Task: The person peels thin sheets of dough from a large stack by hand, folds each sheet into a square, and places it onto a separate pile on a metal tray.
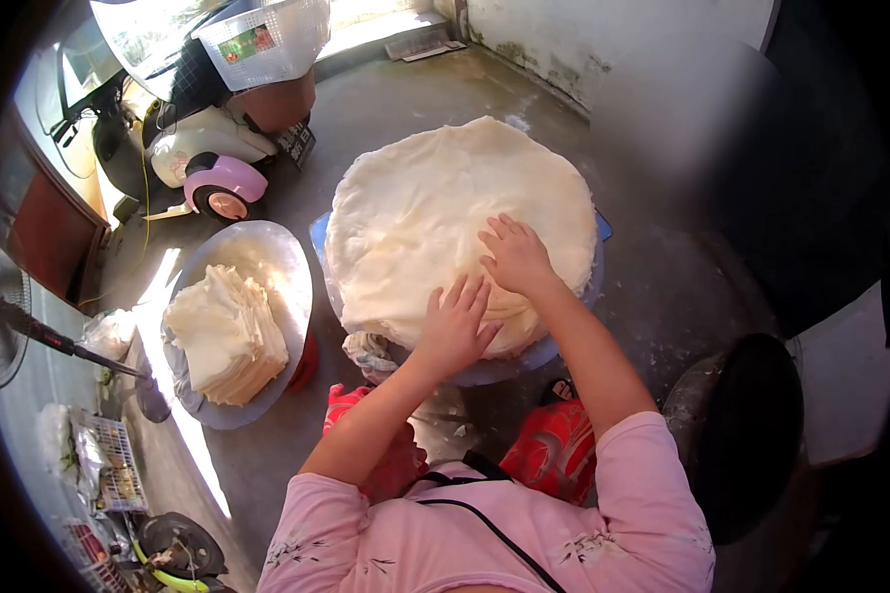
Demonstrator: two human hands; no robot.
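Note:
A wide, round stack of thin pale dough sheets [415, 208] lies in front of me on a round metal tray [494, 372]. My left hand [458, 323] rests flat near the stack's front edge, fingers spread. Farther in and to the right, my right hand [516, 257] lies on the top sheet with its fingers stretched out. Neither hand holds anything that I can see. To the left, a pile of folded pale sheets [229, 331] sits on a second round metal tray [292, 267]. A crumpled cloth or plastic bag [368, 351] touches the stack's front left edge.
A scooter with a pink fender [224, 185] and a white basket [267, 44] stand at the back left. A fan [5, 311] and wire crates [114, 460] line the left side. On the right is a dark round object [752, 440]. Something blue [603, 227] shows beneath the large tray.

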